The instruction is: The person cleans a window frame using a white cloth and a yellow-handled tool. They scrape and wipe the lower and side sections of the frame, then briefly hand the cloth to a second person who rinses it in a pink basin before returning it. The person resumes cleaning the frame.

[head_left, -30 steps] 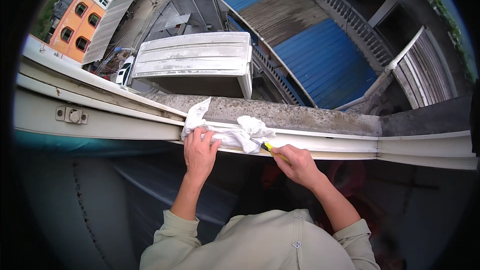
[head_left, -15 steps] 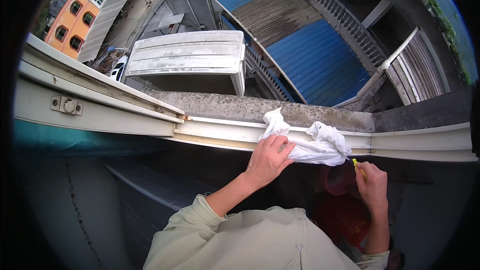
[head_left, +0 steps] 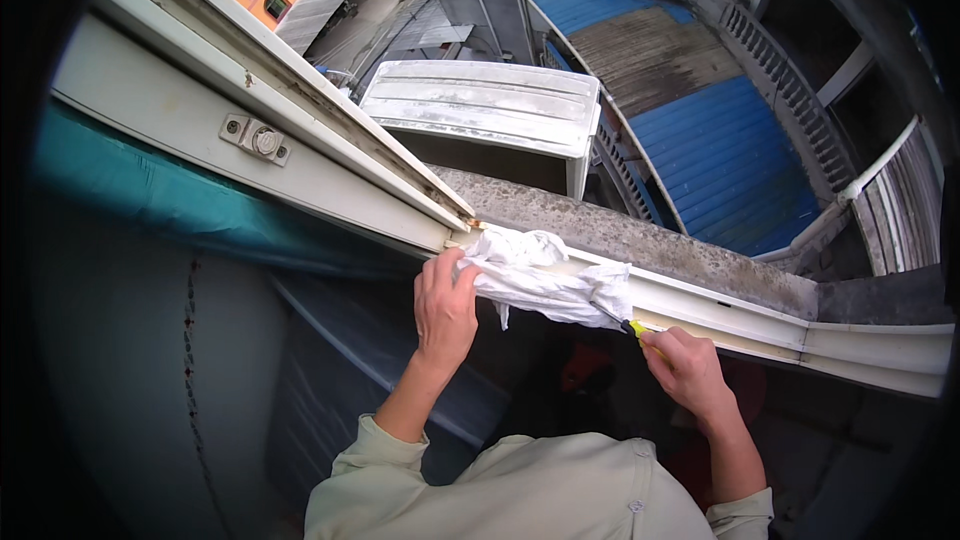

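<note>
A crumpled white cloth (head_left: 550, 285) lies along the pale window track (head_left: 735, 312), its left end near the corner where the sliding sash (head_left: 335, 155) meets the track. At that end, the fingers of my left hand (head_left: 444, 312) are closed on the fabric. My right hand (head_left: 688, 370) grips a screwdriver (head_left: 634, 327) by its yellow and black handle. The thin shaft points up and left, with its tip at the cloth's right part; whether it presses into the fabric I cannot tell. A loose corner of cloth hangs below the track.
A latch (head_left: 258, 139) is fixed to the sash. Teal sheeting (head_left: 180, 190) hangs below it. Beyond the track runs a rough concrete ledge (head_left: 650, 240), then a drop to a white ribbed-top box (head_left: 480, 95) and a blue corrugated roof (head_left: 710, 160).
The cloth has moved left along the track to the sash corner, with my left hand at its left end. The screwdriver has followed leftward, its shaft now over the cloth. The view has tilted and shifted.
</note>
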`<action>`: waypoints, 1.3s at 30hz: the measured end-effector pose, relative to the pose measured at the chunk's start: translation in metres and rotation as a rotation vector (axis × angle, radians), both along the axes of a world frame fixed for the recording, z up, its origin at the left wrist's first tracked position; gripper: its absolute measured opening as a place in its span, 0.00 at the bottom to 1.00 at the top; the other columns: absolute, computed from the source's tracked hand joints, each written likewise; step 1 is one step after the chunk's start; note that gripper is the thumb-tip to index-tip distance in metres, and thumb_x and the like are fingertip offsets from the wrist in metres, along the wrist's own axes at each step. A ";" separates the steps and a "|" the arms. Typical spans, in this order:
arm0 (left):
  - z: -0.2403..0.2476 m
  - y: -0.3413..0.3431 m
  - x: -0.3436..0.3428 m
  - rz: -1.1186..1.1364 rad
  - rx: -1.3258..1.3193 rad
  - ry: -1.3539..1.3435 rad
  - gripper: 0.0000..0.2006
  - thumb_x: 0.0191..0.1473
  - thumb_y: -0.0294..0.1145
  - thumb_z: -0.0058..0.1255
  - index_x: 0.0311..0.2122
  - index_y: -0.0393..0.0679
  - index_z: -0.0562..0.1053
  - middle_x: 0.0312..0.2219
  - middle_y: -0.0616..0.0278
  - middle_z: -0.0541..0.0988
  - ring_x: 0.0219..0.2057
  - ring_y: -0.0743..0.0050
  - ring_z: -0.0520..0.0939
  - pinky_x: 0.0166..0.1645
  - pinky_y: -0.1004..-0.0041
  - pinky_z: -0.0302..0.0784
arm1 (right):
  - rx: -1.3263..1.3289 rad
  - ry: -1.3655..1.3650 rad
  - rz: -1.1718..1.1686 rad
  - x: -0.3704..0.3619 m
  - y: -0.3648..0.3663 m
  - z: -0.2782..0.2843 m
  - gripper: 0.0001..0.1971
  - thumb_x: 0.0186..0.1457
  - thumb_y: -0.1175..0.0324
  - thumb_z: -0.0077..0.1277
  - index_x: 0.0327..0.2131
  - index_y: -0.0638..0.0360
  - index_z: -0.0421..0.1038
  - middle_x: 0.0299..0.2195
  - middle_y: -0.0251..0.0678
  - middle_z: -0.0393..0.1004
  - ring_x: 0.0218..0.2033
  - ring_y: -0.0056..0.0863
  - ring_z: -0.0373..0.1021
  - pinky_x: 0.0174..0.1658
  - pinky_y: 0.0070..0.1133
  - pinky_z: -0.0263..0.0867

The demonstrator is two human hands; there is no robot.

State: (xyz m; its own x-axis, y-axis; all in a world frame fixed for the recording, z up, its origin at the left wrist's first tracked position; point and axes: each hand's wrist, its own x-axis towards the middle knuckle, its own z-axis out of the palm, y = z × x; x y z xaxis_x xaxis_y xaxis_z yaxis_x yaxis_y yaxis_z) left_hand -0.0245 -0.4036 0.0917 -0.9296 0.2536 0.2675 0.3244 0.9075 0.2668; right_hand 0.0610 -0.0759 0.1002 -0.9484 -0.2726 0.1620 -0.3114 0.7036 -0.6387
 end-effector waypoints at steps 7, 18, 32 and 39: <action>-0.020 -0.005 -0.001 -0.071 0.074 -0.154 0.19 0.51 0.32 0.60 0.50 0.45 0.78 0.57 0.53 0.69 0.59 0.49 0.67 0.59 0.55 0.64 | 0.115 0.134 0.171 -0.041 -0.060 -0.011 0.08 0.54 0.70 0.59 0.38 0.54 0.75 0.22 0.36 0.68 0.19 0.37 0.68 0.21 0.31 0.64; 0.029 -0.021 0.021 0.137 0.289 -0.130 0.37 0.48 0.30 0.65 0.61 0.34 0.61 0.48 0.44 0.64 0.41 0.50 0.75 0.44 0.60 0.74 | 0.160 -0.061 -0.244 0.023 0.015 0.032 0.09 0.50 0.78 0.59 0.36 0.57 0.75 0.23 0.42 0.73 0.20 0.40 0.71 0.24 0.30 0.65; -0.029 -0.011 -0.026 -0.303 0.108 0.018 0.20 0.41 0.16 0.60 0.44 0.43 0.76 0.41 0.59 0.75 0.43 0.53 0.76 0.56 0.59 0.66 | 0.336 -0.001 -0.493 0.041 0.033 0.041 0.05 0.55 0.78 0.55 0.36 0.63 0.73 0.27 0.49 0.75 0.26 0.48 0.73 0.28 0.34 0.67; 0.035 -0.028 -0.009 -0.106 0.336 0.455 0.24 0.33 0.13 0.63 0.41 0.45 0.76 0.30 0.64 0.68 0.30 0.65 0.72 0.34 0.67 0.68 | 0.215 -0.042 -0.508 0.049 0.023 0.045 0.05 0.55 0.78 0.55 0.36 0.65 0.73 0.28 0.49 0.75 0.28 0.48 0.74 0.31 0.32 0.68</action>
State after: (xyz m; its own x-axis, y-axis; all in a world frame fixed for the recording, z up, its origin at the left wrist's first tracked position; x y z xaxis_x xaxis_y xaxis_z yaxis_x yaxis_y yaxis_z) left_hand -0.0339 -0.4320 0.1270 -0.6761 0.1709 0.7167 0.5587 0.7530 0.3475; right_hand 0.1103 -0.0527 0.1449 -0.9737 0.1981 0.1125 0.1237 0.8745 -0.4689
